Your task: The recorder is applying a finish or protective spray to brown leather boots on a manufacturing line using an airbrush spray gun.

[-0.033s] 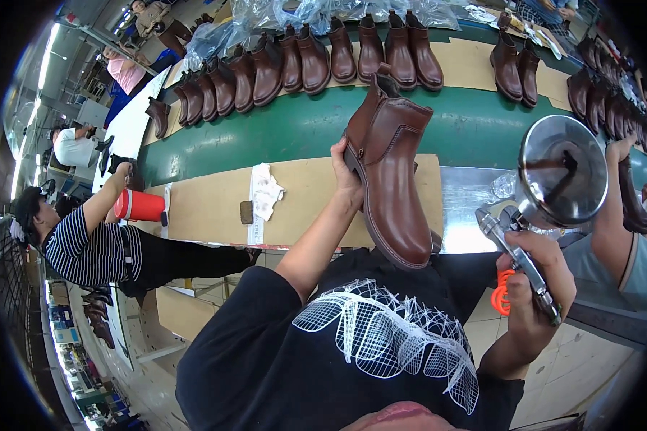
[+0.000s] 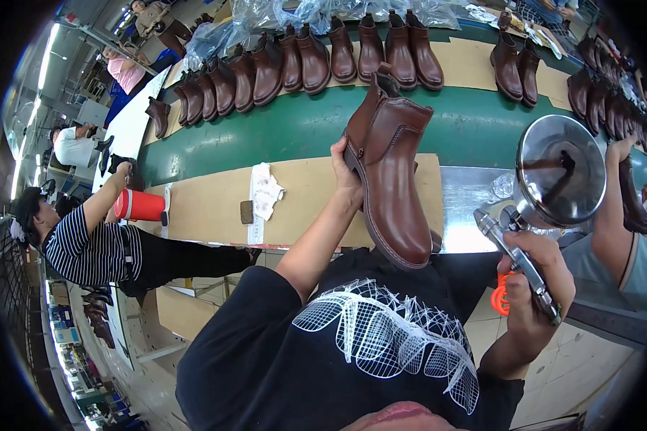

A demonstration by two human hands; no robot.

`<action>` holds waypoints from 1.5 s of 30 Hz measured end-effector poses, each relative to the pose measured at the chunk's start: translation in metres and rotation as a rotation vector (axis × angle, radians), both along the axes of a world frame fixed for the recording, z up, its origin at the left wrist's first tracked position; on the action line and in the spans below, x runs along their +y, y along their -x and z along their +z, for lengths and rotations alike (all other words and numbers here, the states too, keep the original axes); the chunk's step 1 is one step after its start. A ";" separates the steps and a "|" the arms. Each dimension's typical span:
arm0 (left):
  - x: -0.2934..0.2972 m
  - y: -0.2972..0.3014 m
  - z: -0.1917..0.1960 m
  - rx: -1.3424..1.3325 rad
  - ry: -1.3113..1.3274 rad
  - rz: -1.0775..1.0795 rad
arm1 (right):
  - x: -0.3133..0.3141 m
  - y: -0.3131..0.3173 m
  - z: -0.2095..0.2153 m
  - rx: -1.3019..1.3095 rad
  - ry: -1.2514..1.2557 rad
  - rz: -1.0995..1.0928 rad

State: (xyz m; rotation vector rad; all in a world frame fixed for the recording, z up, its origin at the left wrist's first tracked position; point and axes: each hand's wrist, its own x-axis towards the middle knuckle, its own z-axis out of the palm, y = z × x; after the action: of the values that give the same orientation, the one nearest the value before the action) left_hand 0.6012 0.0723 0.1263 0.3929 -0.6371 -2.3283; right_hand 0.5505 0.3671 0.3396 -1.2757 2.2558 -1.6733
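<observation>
My left hand (image 2: 346, 171) grips a brown leather ankle boot (image 2: 399, 179) by its heel side. The boot is held up in front of my chest, its toe pointing down toward me and its side zipper facing left. On the right, my right hand (image 2: 535, 284) is wrapped round the handle of a metal spray gun (image 2: 514, 248). A shiny round metal cup (image 2: 553, 194) sits on top of the gun, with a dark spot inside. The gun's nozzle end points toward the boot, apart from it. An orange coiled hose (image 2: 501, 294) hangs below the gun.
Several brown boots (image 2: 266, 72) stand in a row along the far side of the green bench (image 2: 287, 133). Cardboard (image 2: 216, 208) on the near side carries a white cloth (image 2: 267, 192) and a small brown block (image 2: 246, 212). Co-workers are at left and right; a red container (image 2: 140, 205) stands left.
</observation>
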 end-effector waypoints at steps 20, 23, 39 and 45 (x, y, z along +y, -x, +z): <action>-0.003 0.002 0.005 0.022 0.035 -0.038 | 0.013 0.007 -0.021 -0.046 0.053 -0.030; -0.008 0.004 -0.007 0.010 0.017 -0.010 | 0.015 0.008 -0.020 -0.054 0.034 -0.056; -0.006 0.011 -0.006 -0.018 -0.033 -0.071 | 0.003 0.002 -0.010 -0.030 0.002 0.011; -0.005 0.010 -0.007 -0.003 -0.048 -0.098 | 0.006 0.007 -0.015 -0.029 0.019 -0.005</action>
State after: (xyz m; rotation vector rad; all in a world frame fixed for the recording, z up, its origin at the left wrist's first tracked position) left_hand 0.5909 0.0670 0.1191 0.3949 -0.6152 -2.4402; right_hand 0.5433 0.3732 0.3244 -1.2421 2.2346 -1.7075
